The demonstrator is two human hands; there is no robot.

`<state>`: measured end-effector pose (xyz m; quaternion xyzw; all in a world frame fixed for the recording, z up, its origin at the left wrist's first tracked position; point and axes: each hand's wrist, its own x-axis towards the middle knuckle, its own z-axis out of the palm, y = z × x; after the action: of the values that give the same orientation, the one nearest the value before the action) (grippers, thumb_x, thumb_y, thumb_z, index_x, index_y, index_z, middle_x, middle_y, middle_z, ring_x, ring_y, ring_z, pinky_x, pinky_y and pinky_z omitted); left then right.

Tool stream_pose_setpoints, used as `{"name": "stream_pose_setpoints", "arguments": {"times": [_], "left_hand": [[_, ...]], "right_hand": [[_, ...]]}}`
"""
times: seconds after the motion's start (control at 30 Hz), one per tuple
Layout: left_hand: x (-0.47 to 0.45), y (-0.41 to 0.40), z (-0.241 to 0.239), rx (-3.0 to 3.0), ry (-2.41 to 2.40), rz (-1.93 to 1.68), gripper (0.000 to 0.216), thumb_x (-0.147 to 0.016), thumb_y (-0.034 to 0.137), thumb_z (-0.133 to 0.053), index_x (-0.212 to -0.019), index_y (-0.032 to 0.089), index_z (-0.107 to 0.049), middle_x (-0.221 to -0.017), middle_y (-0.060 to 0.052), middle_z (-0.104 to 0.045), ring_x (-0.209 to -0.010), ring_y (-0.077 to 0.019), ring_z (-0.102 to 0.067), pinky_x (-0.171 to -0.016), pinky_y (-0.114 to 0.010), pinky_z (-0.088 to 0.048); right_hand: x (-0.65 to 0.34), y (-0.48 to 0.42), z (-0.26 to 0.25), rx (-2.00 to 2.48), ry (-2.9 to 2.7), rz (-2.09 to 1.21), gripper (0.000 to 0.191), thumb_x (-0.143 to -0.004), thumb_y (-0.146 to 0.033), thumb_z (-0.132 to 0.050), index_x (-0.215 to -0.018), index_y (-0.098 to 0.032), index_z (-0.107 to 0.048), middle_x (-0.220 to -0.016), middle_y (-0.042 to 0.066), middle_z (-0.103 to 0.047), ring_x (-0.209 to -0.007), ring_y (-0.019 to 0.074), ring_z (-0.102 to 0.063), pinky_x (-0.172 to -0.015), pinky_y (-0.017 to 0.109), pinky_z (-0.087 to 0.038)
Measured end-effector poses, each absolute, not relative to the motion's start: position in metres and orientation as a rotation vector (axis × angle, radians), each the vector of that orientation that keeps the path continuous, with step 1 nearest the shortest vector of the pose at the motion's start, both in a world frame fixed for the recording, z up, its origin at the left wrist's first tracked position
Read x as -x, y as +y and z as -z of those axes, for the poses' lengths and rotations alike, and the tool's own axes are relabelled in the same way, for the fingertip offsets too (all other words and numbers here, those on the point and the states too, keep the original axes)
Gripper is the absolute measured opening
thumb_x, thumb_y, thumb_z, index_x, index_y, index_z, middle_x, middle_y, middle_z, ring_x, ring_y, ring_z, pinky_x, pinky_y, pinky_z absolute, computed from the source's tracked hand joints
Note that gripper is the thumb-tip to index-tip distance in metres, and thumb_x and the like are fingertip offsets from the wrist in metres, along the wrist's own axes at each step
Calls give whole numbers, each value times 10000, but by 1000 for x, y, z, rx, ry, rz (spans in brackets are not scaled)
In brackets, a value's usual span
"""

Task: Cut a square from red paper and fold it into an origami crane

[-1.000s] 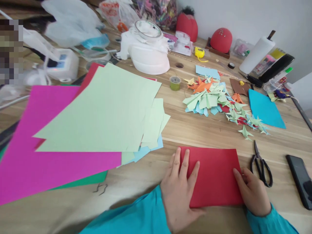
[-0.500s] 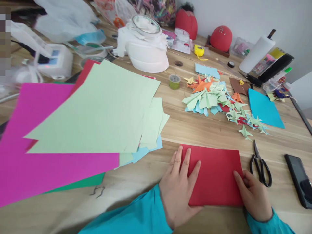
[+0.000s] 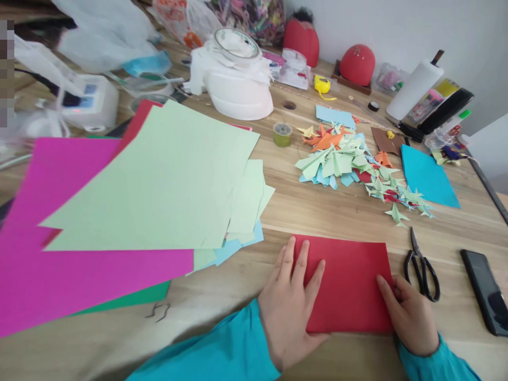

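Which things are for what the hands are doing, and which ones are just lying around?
Part of the job:
red paper, left hand flat on it, right hand holding its edge
maybe the scissors, near the right hand
maybe the folded paper shapes

Probably just lying around:
black phone
yellow tape measure
white plastic bag

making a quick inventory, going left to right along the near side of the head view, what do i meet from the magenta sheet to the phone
Magenta sheet → left hand → red paper → scissors → phone.
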<state>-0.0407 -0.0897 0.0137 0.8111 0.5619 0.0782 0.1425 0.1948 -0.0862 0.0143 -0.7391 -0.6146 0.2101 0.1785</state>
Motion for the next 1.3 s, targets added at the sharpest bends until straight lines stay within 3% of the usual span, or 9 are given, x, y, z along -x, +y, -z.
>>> {"name": "stream_pose_setpoints", "arguments": {"times": [0.2, 0.3, 0.4, 0.5, 0.73, 0.87, 1.03, 1.3], "left_hand": [[46, -89, -4, -2381, 1567, -291, 974, -549, 754, -569, -1326, 176, -466, -1473, -200, -262, -1357, -453, -21, -1043, -580, -182], [48, -88, 0, -2426, 1545, -340, 935, -568, 732, -569, -1308, 166, -491, -1445, -208, -315, -1355, -459, -31, -1026, -580, -223], [47, -86, 0, -2434, 1561, -378, 918, -567, 737, -561, -1270, 147, -536, -1400, -224, -380, -1348, -463, -83, -1014, -579, -248], [45, -84, -1, -2439, 1572, -432, 903, -565, 746, -545, -1222, 127, -582, -1370, -226, -416, -1341, -463, -125, -1015, -574, -254], [45, -83, 2, -2469, 1552, -486, 868, -577, 706, -563, -1194, 98, -602, -1339, -250, -431, -1328, -483, -149, -986, -593, -281], [44, -83, 2, -2443, 1576, -482, 873, -580, 723, -541, -1178, 92, -614, -1327, -252, -440, -1330, -474, -160, -1000, -594, -271], [43, -83, 0, -2419, 1578, -486, 874, -575, 733, -539, -1161, 90, -626, -1330, -239, -441, -1328, -473, -167, -1010, -582, -268], [43, -84, 1, -2420, 1587, -501, 861, -573, 733, -537, -1161, 110, -627, -1337, -216, -440, -1333, -468, -149, -1009, -589, -266]], "right_hand": [[-193, -85, -15, 2088, -1714, -545, 436, -873, -533, -362, -639, -200, -517, -526, 14, -571, -482, 131, -512, -453, 213, -382], [-188, -85, -15, 2077, -1594, -598, 395, -866, -517, -374, -922, -177, -567, -549, 11, -609, -448, 142, -524, -423, 222, -376], [-183, -84, -17, 2053, -1587, -638, 409, -871, -445, -388, -1129, -150, -506, -461, -36, -543, -379, 127, -461, -369, 214, -306], [-184, -83, -18, 2043, -1689, -615, 384, -881, -373, -377, -1147, -143, -531, -456, -45, -522, -390, 114, -461, -386, 204, -316], [-189, -83, -15, 2046, -1726, -595, 399, -881, -340, -389, -1170, -147, -584, -684, 32, -678, -617, 153, -630, -512, 204, -477], [-188, -83, -14, 2029, -1723, -606, 396, -888, -325, -392, -1182, -143, -583, -911, 73, -713, -828, 183, -671, -681, 238, -536], [-191, -83, -12, 1996, -1757, -591, 391, -895, -304, -387, -1194, -148, -586, -1103, 83, -674, -1020, 198, -635, -860, 274, -512], [-191, -81, -14, 1979, -1773, -577, 425, -894, -317, -377, -1228, -145, -576, -1086, 101, -678, -1011, 211, -636, -815, 267, -522]]}}
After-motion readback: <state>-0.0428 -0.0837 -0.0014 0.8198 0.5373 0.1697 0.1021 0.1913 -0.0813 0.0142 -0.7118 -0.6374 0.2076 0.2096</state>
